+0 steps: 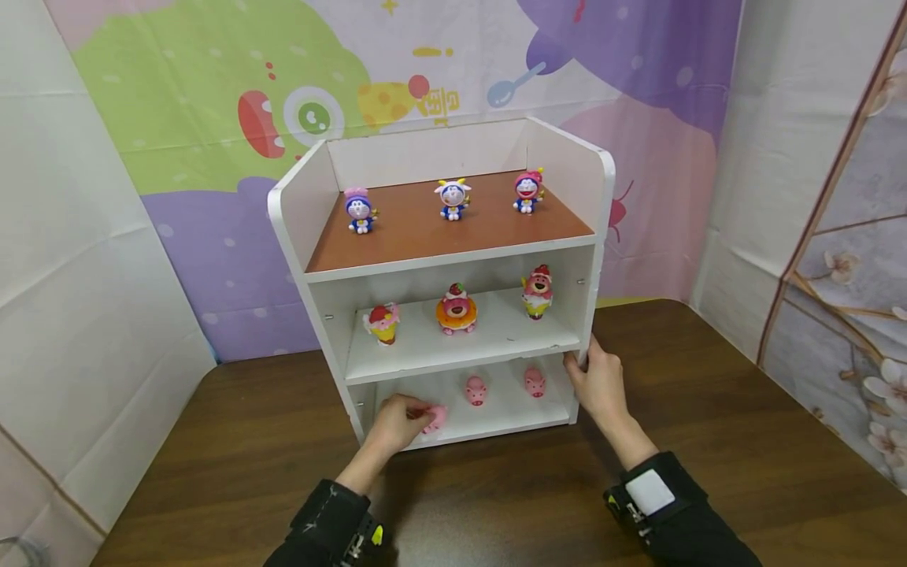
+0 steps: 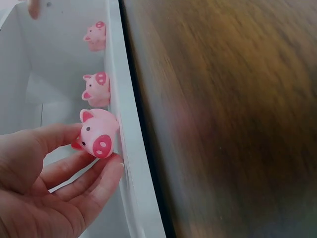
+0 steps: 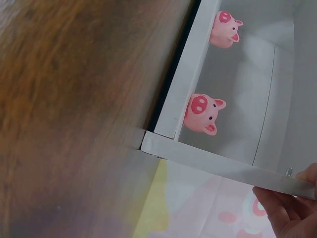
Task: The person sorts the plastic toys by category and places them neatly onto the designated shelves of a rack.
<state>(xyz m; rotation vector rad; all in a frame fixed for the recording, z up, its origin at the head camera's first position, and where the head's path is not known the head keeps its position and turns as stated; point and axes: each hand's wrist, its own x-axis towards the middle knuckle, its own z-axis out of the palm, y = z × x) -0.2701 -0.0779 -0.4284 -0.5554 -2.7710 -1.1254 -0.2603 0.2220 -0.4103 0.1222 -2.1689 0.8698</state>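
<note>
A small white shelf unit (image 1: 453, 259) stands on the table. On its bottom board, at the left end, my left hand (image 1: 394, 426) holds a pink pig figurine (image 2: 99, 135) between thumb and fingers, its snout toward the left wrist camera. Two more pigs stand along the same board: a middle pig (image 1: 475, 390) and a right pig (image 1: 534, 383). My right hand (image 1: 600, 382) grips the front edge of the shelf's right side panel (image 3: 223, 166), thumb on the inner face and fingers on the outer. Part of that hand is cut off in the right wrist view.
On the middle board stand three pink bear figurines, the centre bear (image 1: 456, 309) in an orange ring. Three blue-and-white cat figurines, one a horned cat (image 1: 453, 199), stand on the brown top. Wooden table (image 1: 680, 394) surrounds the unit; a printed cloth (image 1: 212, 260) hangs behind.
</note>
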